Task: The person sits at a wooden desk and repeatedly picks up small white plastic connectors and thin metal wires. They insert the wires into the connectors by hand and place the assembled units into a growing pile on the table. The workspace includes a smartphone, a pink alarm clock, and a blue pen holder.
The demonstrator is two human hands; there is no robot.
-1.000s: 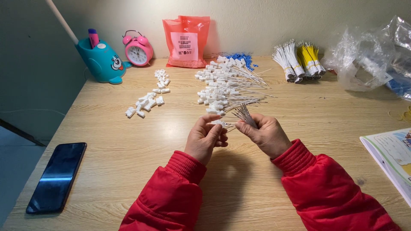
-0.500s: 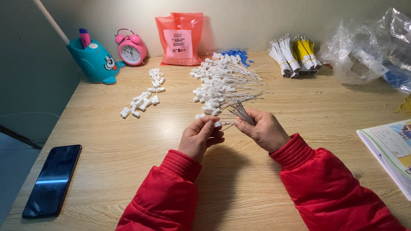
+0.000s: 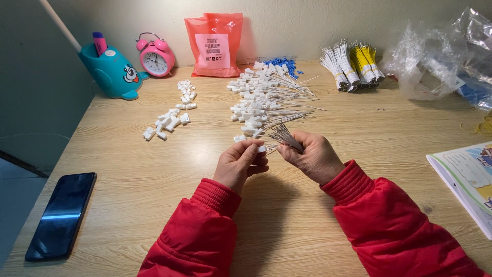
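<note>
My left hand (image 3: 240,164) pinches a small white plastic connector (image 3: 261,149) between thumb and fingers at the table's middle. Close beside it, my right hand (image 3: 312,156) grips a bunch of thin white wires (image 3: 284,136) that fan out toward the far side. Both arms wear red sleeves. Just beyond the hands lies a pile of white connectors with wires attached (image 3: 264,97). A looser scatter of bare white connectors (image 3: 171,118) sits to the left of that pile.
A black phone (image 3: 62,214) lies near left. At the back stand a teal pen holder (image 3: 110,72), pink alarm clock (image 3: 155,56), red plastic bag (image 3: 214,43), white and yellow wire bundles (image 3: 353,64), and clear plastic bags (image 3: 441,56). An open booklet (image 3: 469,177) rests at right.
Both hands stay close together over the table's middle; the connector now shows at my left fingertips beside the wire bunch. The camera view shifted slightly.
</note>
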